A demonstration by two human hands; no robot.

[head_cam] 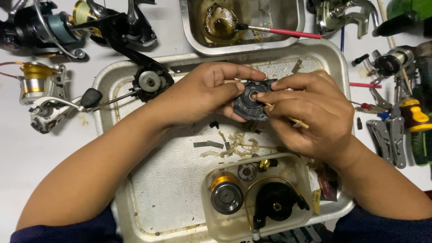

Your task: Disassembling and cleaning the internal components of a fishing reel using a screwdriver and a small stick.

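We see a dark grey reel cover over a silvery metal tray. There is a red-handled brush in brownish oil, and a gold-topped spool beside a black rotor. On the white tabletop we see a yellow-and-black screwdriver.

A dark round reel side plate, bearing hole up, held above the tray.

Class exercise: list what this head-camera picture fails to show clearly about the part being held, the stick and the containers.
- Dark round part: edges hidden by left hand and right hand.
- Thin wooden stick: mostly covered by right-hand fingers.
- Clear tub: lower rim cut off by the bottom edge.
- Oily tray: cut off at top.
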